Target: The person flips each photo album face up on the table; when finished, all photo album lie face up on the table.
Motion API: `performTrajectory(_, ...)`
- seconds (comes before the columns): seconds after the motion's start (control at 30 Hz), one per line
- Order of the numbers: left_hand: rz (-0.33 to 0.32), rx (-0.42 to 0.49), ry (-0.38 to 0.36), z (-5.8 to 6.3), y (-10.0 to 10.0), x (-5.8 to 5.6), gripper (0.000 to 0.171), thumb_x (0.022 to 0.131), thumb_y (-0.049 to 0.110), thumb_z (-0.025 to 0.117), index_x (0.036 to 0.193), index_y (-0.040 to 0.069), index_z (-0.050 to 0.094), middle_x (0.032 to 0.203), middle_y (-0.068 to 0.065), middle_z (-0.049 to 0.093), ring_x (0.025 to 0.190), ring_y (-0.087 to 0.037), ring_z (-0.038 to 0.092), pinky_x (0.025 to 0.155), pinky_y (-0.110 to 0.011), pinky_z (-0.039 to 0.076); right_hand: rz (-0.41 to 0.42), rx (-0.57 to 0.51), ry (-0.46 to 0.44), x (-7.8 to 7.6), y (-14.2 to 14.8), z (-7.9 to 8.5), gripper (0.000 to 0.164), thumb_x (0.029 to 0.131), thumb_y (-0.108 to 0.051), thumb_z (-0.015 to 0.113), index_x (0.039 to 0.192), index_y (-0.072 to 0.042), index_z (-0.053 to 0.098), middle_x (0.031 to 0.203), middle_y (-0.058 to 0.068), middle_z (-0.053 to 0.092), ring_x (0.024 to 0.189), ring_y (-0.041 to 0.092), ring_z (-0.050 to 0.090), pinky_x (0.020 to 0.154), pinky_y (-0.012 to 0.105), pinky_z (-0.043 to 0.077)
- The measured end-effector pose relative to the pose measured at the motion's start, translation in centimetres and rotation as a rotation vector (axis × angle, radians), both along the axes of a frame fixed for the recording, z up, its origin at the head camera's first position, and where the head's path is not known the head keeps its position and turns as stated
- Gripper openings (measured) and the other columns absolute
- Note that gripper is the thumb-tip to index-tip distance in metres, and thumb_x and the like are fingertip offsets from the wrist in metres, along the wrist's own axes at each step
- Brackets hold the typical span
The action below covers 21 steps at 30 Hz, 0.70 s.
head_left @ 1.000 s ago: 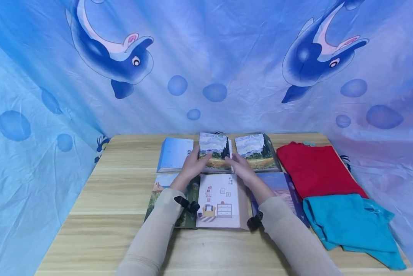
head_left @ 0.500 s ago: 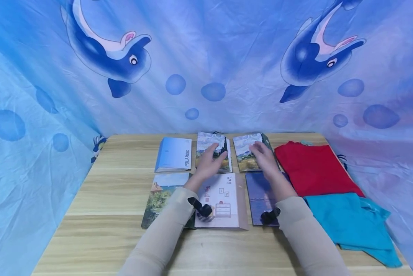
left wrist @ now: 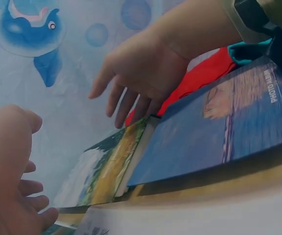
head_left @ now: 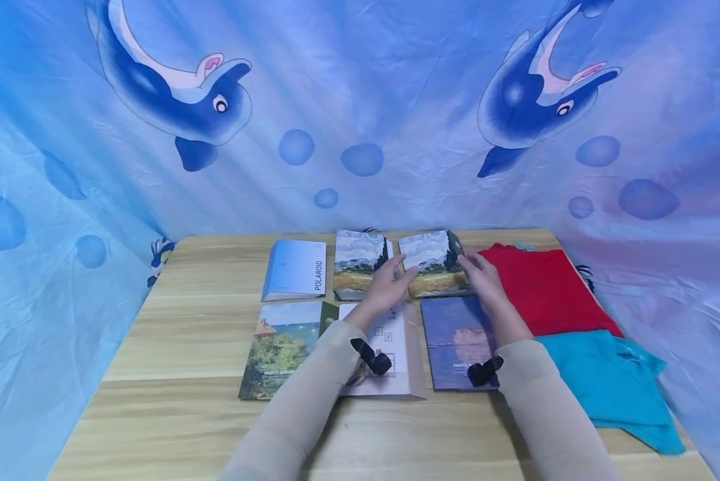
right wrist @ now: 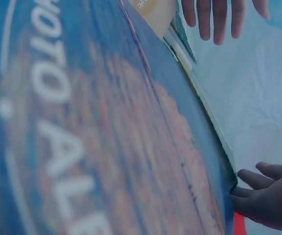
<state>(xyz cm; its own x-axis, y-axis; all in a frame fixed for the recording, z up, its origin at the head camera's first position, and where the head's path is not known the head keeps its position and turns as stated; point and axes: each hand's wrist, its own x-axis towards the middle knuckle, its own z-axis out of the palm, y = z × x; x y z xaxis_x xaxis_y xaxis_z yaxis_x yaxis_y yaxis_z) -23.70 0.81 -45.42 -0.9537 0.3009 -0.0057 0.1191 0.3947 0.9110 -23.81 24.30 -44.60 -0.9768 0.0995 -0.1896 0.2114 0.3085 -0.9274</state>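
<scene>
My left hand (head_left: 390, 284) is over the left edge of the back-right photo album (head_left: 429, 257), which has a painted wheat field and cypress on its cover. My right hand (head_left: 486, 277) is at that album's right edge. In the left wrist view, the right hand's fingers (left wrist: 128, 100) extend loosely to the album's edge, and the left hand (left wrist: 13, 171) has its fingers spread. A matching album (head_left: 356, 250) lies just left, partly behind my left hand. In front, a purple-blue photo album (head_left: 450, 327) partly hides under my right forearm.
A blue Polaroid album (head_left: 294, 267) lies at the back left. Ahead of it is a green landscape album (head_left: 282, 341), with a white album (head_left: 399, 334) beside it under my left forearm. Folded red cloth (head_left: 534, 287) and teal cloth (head_left: 606, 381) lie at the right.
Both hands have moved right, from the sides of the middle wheat-field album to the sides of the back-right one. The albums keep their places; the whole view has shifted slightly.
</scene>
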Motion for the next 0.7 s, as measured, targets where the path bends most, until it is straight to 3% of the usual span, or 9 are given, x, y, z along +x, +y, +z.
performTrajectory(0.23,0.015,-0.048,-0.088,-0.9,1.0,-0.7,0.07,0.103,0.052,0.05,0.159,0.014,0.033,0.164,-0.01,0.031,0.15,-0.032,0.029,0.12,-0.052,0.027,0.076,-0.003,-0.063,-0.2,0.2,-0.7,0.075,0.106,-0.045,0.048,0.161,-0.003,0.02,0.165,0.021,0.021,0.15,0.042,0.023,0.12,0.059,0.021)
performTrajectory(0.47,0.014,-0.093,-0.134,-1.2,2.0,-1.0,0.074,0.102,0.054,0.051,0.16,0.013,0.03,0.167,-0.01,0.021,0.152,-0.032,0.021,0.122,-0.054,0.021,0.118,0.009,-0.098,-0.6,0.3,-0.8,0.078,0.105,-0.049,0.047,0.162,-0.004,0.017,0.167,0.02,0.016,0.152,0.04,0.015,0.12,0.062,0.018)
performTrajectory(0.53,0.016,-0.076,-0.145,-1.2,2.3,-1.0,0.075,0.102,0.053,0.052,0.16,0.012,0.03,0.167,-0.011,0.021,0.152,-0.033,0.021,0.122,-0.054,0.021,0.115,-0.042,-0.103,-0.9,0.5,-0.8,0.078,0.106,-0.048,0.045,0.162,-0.003,0.015,0.166,0.021,0.016,0.152,0.039,0.015,0.121,0.059,0.019)
performTrajectory(0.7,0.041,-0.004,-0.175,-1.3,3.1,-1.0,0.074,0.1,0.052,0.056,0.159,0.013,0.035,0.166,-0.01,0.026,0.151,-0.033,0.025,0.121,-0.053,0.025,0.023,-0.203,-0.094,-1.5,0.9,-1.1,0.059,0.11,-0.03,0.041,0.159,-0.001,0.026,0.153,0.025,0.036,0.142,0.034,0.034,0.116,0.045,0.033)
